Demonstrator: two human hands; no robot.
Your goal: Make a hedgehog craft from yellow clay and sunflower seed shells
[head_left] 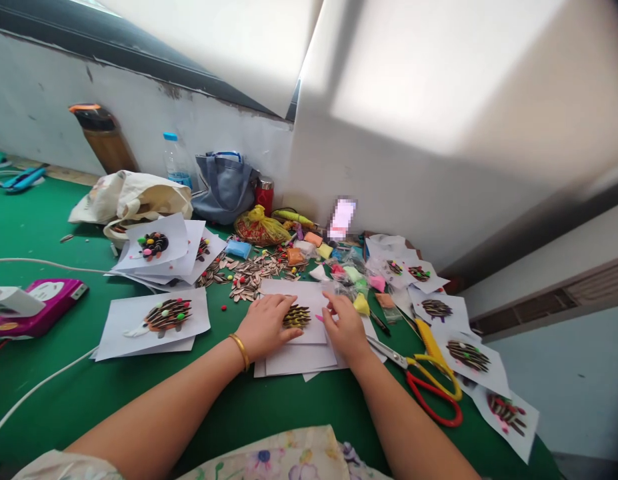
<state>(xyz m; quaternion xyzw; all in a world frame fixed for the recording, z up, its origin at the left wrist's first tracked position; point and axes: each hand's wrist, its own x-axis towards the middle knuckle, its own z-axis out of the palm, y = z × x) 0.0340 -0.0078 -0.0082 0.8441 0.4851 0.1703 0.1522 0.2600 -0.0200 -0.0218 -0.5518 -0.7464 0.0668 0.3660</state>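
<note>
A hedgehog figure of sunflower seeds on yellowish clay (296, 317) lies on a white sheet of paper (309, 337) in front of me. My left hand (269, 323) rests along its left side, fingers stretched out and thumb apart, touching the paper and the figure's edge. On the right, my right hand (346, 327) lies on the paper with bent fingers; thumb and forefinger tips stand apart. By that thumb shows a small pink bit (319, 318), too small to tell whether clay or a nail. Further sheets lie under this one.
Loose sunflower seeds (256, 273) and bagged coloured clay (353, 273) lie behind the paper. Scissors (431, 380) sit by my right forearm. Finished seed hedgehog pictures (163, 317) lie left, others (469, 357) right. A phone (343, 219) leans at the back; a magenta box (43, 303) sits left.
</note>
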